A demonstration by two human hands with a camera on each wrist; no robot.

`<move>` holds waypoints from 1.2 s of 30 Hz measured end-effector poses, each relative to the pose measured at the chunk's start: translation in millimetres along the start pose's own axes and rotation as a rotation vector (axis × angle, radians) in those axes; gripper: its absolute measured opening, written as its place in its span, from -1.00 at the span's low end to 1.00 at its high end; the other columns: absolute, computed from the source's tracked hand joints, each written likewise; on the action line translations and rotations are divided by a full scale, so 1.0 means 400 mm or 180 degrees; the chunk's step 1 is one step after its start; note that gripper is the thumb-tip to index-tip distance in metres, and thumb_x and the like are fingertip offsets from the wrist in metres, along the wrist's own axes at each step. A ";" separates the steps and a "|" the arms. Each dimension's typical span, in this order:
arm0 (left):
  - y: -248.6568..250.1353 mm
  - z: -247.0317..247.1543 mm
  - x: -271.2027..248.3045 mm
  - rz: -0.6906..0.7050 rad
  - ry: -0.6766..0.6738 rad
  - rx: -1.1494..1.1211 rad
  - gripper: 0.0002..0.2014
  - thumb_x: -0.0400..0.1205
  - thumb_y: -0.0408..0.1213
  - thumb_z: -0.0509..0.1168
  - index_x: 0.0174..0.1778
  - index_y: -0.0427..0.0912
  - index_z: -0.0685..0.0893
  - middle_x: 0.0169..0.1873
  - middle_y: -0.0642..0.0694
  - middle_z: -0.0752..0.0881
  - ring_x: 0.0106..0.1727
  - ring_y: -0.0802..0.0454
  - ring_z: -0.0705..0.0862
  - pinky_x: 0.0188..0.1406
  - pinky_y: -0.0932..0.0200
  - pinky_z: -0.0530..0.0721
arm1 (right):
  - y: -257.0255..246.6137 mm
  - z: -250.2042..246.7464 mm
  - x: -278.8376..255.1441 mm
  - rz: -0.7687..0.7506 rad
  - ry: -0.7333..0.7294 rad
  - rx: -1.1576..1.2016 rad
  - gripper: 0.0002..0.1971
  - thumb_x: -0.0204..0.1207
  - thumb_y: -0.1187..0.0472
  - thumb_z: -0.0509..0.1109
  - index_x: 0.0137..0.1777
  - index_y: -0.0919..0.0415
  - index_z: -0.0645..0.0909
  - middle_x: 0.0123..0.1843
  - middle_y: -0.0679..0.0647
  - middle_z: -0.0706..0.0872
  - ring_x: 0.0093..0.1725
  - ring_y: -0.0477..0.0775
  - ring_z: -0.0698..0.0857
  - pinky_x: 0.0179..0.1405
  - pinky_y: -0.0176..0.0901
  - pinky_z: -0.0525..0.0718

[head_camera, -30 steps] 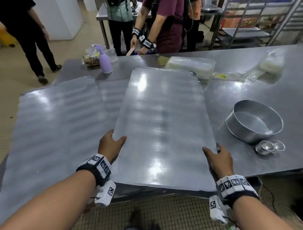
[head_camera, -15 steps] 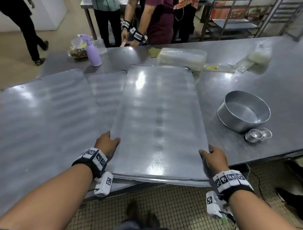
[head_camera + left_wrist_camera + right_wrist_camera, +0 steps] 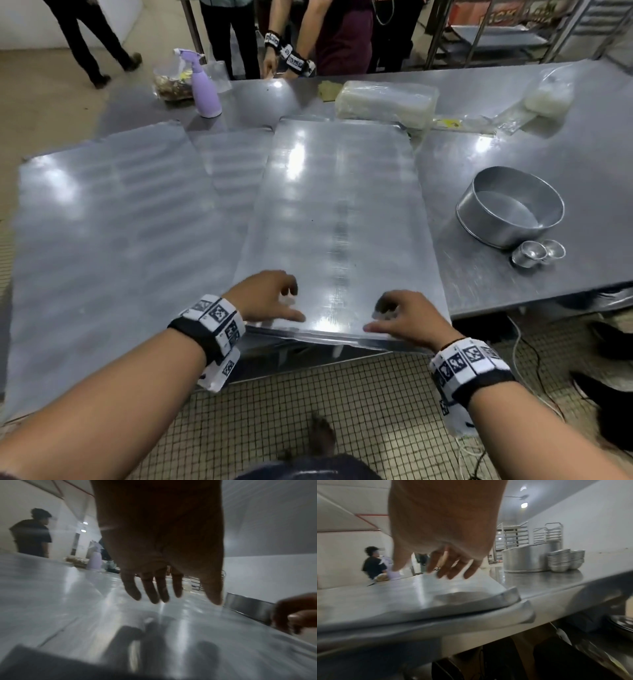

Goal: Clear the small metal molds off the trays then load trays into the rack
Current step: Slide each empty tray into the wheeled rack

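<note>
**Hands Are Letting Go of the Tray Sides**

From the head camera, the left hand (image 3: 265, 297) and right hand (image 3: 404, 317) are now sitting over the near end of the top tray (image 3: 339, 219), not on its sides like a second ago. The tray is sticking out past the table (image 3: 548, 144) edge. The small molds (image 3: 537, 253) are sitting off it, beside the round pan (image 3: 510, 205).

From the left wrist, the fingers (image 3: 152, 588) are hanging loose, holding nothing.

From the right wrist, the fingers (image 3: 452, 566) are curling softly above the tray, which looks ready to carry to the rack (image 3: 511, 536).
</note>
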State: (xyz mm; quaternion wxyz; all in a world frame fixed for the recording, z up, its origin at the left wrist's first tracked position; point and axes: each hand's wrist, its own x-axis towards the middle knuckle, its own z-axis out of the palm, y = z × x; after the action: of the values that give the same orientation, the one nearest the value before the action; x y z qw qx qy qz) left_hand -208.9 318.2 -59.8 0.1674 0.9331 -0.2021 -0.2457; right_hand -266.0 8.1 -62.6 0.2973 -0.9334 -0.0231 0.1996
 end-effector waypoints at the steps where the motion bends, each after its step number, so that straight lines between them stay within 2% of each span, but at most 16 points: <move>1: 0.005 0.021 -0.014 0.0104 -0.0144 0.0125 -0.51 0.35 0.37 0.48 0.03 0.16 0.62 -0.07 0.21 0.60 -0.05 0.15 0.62 -0.14 0.23 0.53 | -0.011 0.023 -0.011 -0.0104 -0.0161 -0.0159 -0.36 0.00 -0.55 0.53 -0.10 -0.09 0.69 -0.15 -0.20 0.73 -0.13 -0.21 0.68 -0.16 -0.35 0.62; 3: 0.000 0.072 -0.040 0.0234 -0.0130 0.0307 -0.61 0.36 0.37 0.43 -0.15 0.18 0.58 -0.17 0.20 0.60 -0.11 0.12 0.60 -0.17 0.15 0.59 | -0.015 0.066 -0.029 -0.0191 -0.0172 -0.0323 -0.20 -0.17 -0.71 0.35 -0.14 -0.09 0.69 -0.18 -0.18 0.71 -0.17 -0.21 0.66 -0.20 -0.31 0.61; 4: -0.003 0.092 -0.052 0.0252 -0.0006 0.0296 -0.65 0.42 0.33 0.42 -0.17 0.16 0.60 -0.19 0.18 0.60 -0.12 0.11 0.59 -0.15 0.11 0.61 | -0.012 0.085 -0.036 -0.0165 -0.0087 -0.0294 -0.22 -0.16 -0.70 0.35 -0.15 -0.09 0.69 -0.19 -0.17 0.71 -0.18 -0.20 0.66 -0.22 -0.29 0.59; 6: -0.005 0.124 -0.076 0.0250 0.0242 0.0160 -0.71 0.54 0.22 0.41 -0.14 0.07 0.67 -0.20 0.15 0.61 -0.13 0.12 0.59 -0.11 0.11 0.62 | -0.011 0.115 -0.052 -0.0040 0.0130 -0.0236 -0.48 0.09 -0.48 0.55 -0.20 -0.07 0.71 -0.23 -0.15 0.73 -0.20 -0.18 0.67 -0.25 -0.29 0.55; 8: -0.003 0.149 -0.094 0.0323 0.0440 0.0051 -0.72 0.59 0.16 0.41 -0.14 0.01 0.70 -0.21 0.13 0.62 -0.13 0.12 0.59 -0.13 0.15 0.56 | -0.007 0.140 -0.068 0.0040 0.0306 -0.0315 -0.71 0.32 -0.24 0.61 -0.26 -0.06 0.71 -0.26 -0.15 0.73 -0.22 -0.18 0.68 -0.25 -0.28 0.55; 11: -0.003 0.166 -0.109 0.0346 0.0540 -0.0033 -0.69 0.58 0.18 0.40 -0.13 -0.01 0.72 -0.21 0.13 0.62 -0.14 0.11 0.60 -0.13 0.13 0.56 | -0.008 0.162 -0.095 0.0155 0.0399 -0.0236 -0.75 0.38 -0.21 0.59 -0.21 -0.08 0.71 -0.22 -0.19 0.74 -0.19 -0.23 0.68 -0.20 -0.27 0.60; 14: -0.017 0.161 -0.124 0.0159 0.0757 -0.0310 -0.57 0.56 0.31 0.33 0.06 0.03 0.73 -0.03 0.14 0.66 0.01 0.13 0.63 0.05 0.06 0.67 | 0.010 0.157 -0.112 0.0249 0.0741 0.0062 -0.66 0.42 -0.27 0.53 0.05 -0.10 0.71 -0.04 -0.22 0.73 -0.04 -0.21 0.69 -0.01 -0.20 0.67; 17: -0.058 0.131 -0.128 -0.0506 0.1410 -0.0445 -0.44 0.59 0.26 0.34 0.41 0.01 0.62 0.34 -0.05 0.58 0.41 -0.09 0.51 0.39 -0.14 0.55 | 0.067 0.126 -0.112 0.0748 0.1382 0.0127 -0.55 0.49 -0.25 0.46 0.24 0.01 0.70 0.21 0.01 0.68 0.22 0.04 0.66 0.26 0.02 0.63; 20: -0.120 0.097 -0.115 -0.1313 0.1332 -0.0562 -0.24 0.60 0.24 0.34 0.64 -0.09 0.39 0.54 -0.27 0.44 0.56 -0.30 0.39 0.51 -0.18 0.44 | 0.144 0.090 -0.108 0.1420 0.1576 0.0172 -0.46 0.52 -0.20 0.43 0.39 0.10 0.62 0.40 0.25 0.59 0.37 0.30 0.58 0.39 0.14 0.54; 23: -0.147 0.082 -0.101 -0.1617 0.1202 -0.1107 -0.32 0.62 0.15 0.37 0.54 -0.23 0.50 0.44 -0.31 0.60 0.44 -0.30 0.57 0.31 0.01 0.52 | 0.196 0.065 -0.096 0.1825 0.1428 0.0448 -0.40 0.54 -0.14 0.42 0.48 0.19 0.53 0.45 0.33 0.56 0.38 0.39 0.58 0.37 0.18 0.55; 25: -0.140 0.082 -0.095 -0.1597 0.1218 -0.1194 -0.52 0.67 0.05 0.35 0.34 -0.25 0.65 0.31 -0.27 0.72 0.32 -0.28 0.66 0.09 0.11 0.49 | 0.204 0.055 -0.086 0.1826 0.1265 0.0769 -0.47 0.58 -0.05 0.41 0.46 0.24 0.55 0.40 0.28 0.66 0.32 0.35 0.65 0.31 0.09 0.56; 27: -0.124 0.083 -0.090 -0.1628 0.1235 -0.1176 -0.63 0.66 0.00 0.35 0.22 -0.21 0.72 0.22 -0.24 0.78 0.23 -0.26 0.71 0.02 0.15 0.49 | 0.212 0.048 -0.076 0.1732 0.1126 0.0922 -0.55 0.61 0.00 0.41 0.40 0.24 0.62 0.31 0.23 0.74 0.23 0.29 0.70 0.22 -0.02 0.57; 30: -0.095 0.081 -0.090 -0.1759 0.1298 -0.1114 -0.64 0.61 0.01 0.39 0.18 -0.18 0.76 0.15 -0.21 0.81 0.17 -0.25 0.73 -0.01 0.13 0.55 | 0.237 0.022 -0.077 0.1580 0.1054 0.1241 -0.55 0.50 -0.09 0.50 0.30 0.13 0.68 0.21 0.11 0.80 0.10 0.13 0.72 0.27 -0.02 0.62; 32: -0.071 0.080 -0.096 -0.1802 0.1382 -0.1104 -0.63 0.60 0.03 0.42 0.16 -0.17 0.76 0.13 -0.19 0.81 0.15 -0.25 0.74 -0.04 0.13 0.54 | 0.293 0.001 -0.064 0.1374 0.0957 0.1473 -0.23 0.17 -0.35 0.63 0.34 0.03 0.65 0.25 0.07 0.79 0.17 0.08 0.76 0.34 0.14 0.68; 34: -0.043 0.086 -0.108 -0.1775 0.1480 -0.1131 -0.66 0.59 0.04 0.44 0.09 -0.15 0.78 0.08 -0.17 0.82 0.13 -0.24 0.74 -0.06 0.13 0.52 | 0.399 -0.013 -0.038 0.1248 0.0867 0.1627 0.14 -0.12 -0.52 0.66 0.50 -0.03 0.52 0.37 0.11 0.72 0.29 0.11 0.73 0.37 0.21 0.67; 36: -0.016 0.101 -0.124 -0.1825 0.1569 -0.1194 -0.62 0.56 0.08 0.46 0.11 -0.14 0.77 0.11 -0.17 0.82 0.16 -0.22 0.74 -0.03 0.09 0.54 | 0.457 -0.035 -0.024 0.1094 0.0720 0.1698 0.19 -0.12 -0.46 0.72 0.57 -0.08 0.44 0.43 0.13 0.67 0.39 0.16 0.68 0.41 0.23 0.65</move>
State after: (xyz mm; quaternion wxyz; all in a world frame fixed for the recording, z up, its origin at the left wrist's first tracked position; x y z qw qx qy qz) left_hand -268.0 338.0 -76.4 0.3026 0.9358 0.1600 -0.0843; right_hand -283.3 -151.4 -151.7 0.4938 -0.8292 0.2208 0.1409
